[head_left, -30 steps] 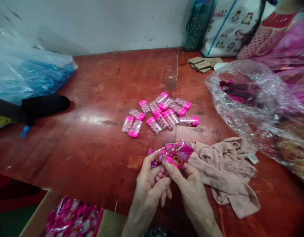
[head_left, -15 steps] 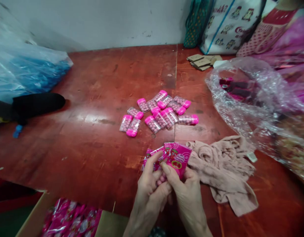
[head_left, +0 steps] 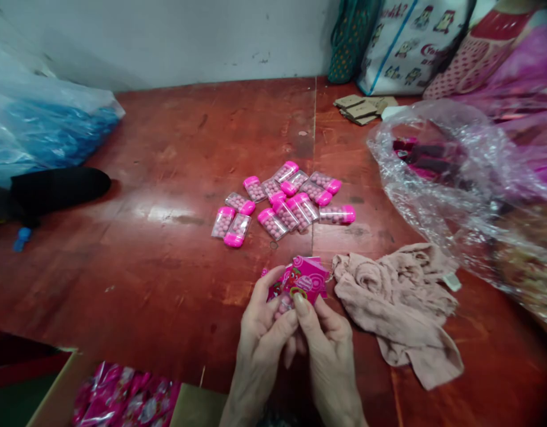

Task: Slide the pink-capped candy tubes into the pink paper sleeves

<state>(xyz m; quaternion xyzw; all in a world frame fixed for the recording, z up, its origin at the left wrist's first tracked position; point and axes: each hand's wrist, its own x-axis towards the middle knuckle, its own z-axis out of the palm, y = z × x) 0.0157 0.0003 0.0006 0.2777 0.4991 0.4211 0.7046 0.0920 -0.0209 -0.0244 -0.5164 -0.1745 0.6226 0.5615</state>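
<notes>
Near the table's front edge my two hands work close together. My left hand (head_left: 262, 335) is closed on a small clear candy box (head_left: 282, 307) filled with pink balls; its lower part is hidden by the fingers and thumbs. Between the thumb and fingers of my right hand (head_left: 329, 347) is a pink printed packet (head_left: 309, 279) with a strawberry cartoon. It overlaps the candy box, but I cannot make out whether the box is inside it. More pink packets (head_left: 271, 277) show behind my left fingers. Beyond lie several pink-capped candy boxes (head_left: 273, 224) in a loose cluster.
A crumpled beige cloth (head_left: 397, 302) lies to the right, with a clear plastic bag (head_left: 393, 172) behind it. At lower left, a cardboard box (head_left: 197, 406) contains shiny pink packs (head_left: 126, 397). Blue-filled plastic (head_left: 55, 130) and a black object (head_left: 62, 187) are on the left.
The pink packet in my right hand has drawn closer to my left hand and now stands more upright over the candy box. The boxes on the table lie as before.
</notes>
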